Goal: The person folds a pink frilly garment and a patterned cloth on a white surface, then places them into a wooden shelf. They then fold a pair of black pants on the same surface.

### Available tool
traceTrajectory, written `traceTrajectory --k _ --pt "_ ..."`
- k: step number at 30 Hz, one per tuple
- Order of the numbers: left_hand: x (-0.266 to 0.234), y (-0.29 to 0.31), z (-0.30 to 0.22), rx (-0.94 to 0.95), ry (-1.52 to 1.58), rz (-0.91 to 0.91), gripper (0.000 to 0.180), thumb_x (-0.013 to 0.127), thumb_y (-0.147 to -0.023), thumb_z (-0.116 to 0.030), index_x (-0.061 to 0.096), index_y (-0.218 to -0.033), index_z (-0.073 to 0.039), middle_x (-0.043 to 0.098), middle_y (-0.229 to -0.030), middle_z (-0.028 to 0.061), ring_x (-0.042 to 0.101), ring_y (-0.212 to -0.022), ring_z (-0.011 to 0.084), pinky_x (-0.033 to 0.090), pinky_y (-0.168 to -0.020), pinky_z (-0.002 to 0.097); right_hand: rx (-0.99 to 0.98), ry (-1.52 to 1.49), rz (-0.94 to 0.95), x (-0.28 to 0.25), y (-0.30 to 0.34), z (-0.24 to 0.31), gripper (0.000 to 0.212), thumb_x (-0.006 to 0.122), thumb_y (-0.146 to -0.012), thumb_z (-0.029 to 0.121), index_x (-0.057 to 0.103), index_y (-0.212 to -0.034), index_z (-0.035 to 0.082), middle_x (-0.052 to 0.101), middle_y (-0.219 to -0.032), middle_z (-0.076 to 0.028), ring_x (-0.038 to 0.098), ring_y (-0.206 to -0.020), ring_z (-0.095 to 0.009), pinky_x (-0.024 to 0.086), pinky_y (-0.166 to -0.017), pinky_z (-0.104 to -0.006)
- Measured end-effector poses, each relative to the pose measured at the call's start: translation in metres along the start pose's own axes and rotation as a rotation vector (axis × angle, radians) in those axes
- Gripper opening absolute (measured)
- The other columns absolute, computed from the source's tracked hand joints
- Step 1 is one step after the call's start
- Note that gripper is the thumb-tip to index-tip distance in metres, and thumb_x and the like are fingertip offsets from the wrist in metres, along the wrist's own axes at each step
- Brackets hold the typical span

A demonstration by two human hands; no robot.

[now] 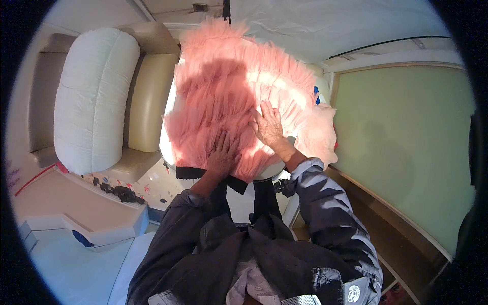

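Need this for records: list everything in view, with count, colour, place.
Tulle skirt: 1, pink with black band, centre
Table: 1, white, under skirt
Fabric: 1, pale pink, right of skirt
Armchair: 1, tan, left
Pillow: 1, white, on armchair
Panel: 1, pale green, right
Sheet: 1, whitish, top
Scraps: several, mostly black, floor, left
Surface: 1, pale blue, lower left
Jacket: 1, dark grey, bottom
Left hand: 1, bare, on skirt
Right hand: 1, bare, on skirt
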State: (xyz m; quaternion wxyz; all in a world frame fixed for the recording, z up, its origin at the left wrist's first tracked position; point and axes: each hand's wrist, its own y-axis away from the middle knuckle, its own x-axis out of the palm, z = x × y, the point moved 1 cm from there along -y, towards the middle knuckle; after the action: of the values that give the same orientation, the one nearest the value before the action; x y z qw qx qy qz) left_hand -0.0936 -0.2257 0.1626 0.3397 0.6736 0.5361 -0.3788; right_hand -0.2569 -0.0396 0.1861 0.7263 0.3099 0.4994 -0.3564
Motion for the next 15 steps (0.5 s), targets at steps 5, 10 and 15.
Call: traceTrajectory --k 5,10,15 --pt "-0.012 -0.008 -0.007 0.037 -0.015 -0.038 0.064 0.068 -0.093 -0.036 0.053 -0.146 -0.004 0.042 -0.156 0.0284 0.033 -0.15 0.0481 0.025 -0.121 0.0647 0.038 -0.128 -0.325 -0.011 -0.047 -0.066 0.035 0.073 -0.086 0.02 0.068 -0.117 0.005 0.056 -0.127 -0.019 0.053 -0.122 -0.037 0.045 -0.095 -0.0504" --pt "-0.021 -0.014 -0.018 -0.034 -0.12 0.009 0.058 0.075 -0.087 -0.033 0.061 -0.136 -0.006 0.054 -0.145 0.0247 0.041 -0.145 0.0459 0.033 -0.116 0.0607 0.473 -0.29 -0.511 -0.047 -0.066 -0.161 0.042 0.064 -0.091 0.037 0.07 -0.116 0.003 0.07 -0.111 -0.021 0.065 -0.106 -0.042 0.05 -0.092 -0.0485" --pt "-0.046 -0.035 -0.045 -0.142 -0.182 0.183 0.059 0.071 -0.088 -0.031 0.056 -0.143 -0.015 0.046 -0.152 0.0213 0.042 -0.142 0.046 0.034 -0.112 0.0631 1.206 -0.79 -0.325 -0.034 -0.02 -0.246 0.069 0.062 -0.095 0.058 0.059 -0.134 0.0 0.069 -0.118 -0.021 0.067 -0.111 -0.035 0.053 -0.094 -0.0438"
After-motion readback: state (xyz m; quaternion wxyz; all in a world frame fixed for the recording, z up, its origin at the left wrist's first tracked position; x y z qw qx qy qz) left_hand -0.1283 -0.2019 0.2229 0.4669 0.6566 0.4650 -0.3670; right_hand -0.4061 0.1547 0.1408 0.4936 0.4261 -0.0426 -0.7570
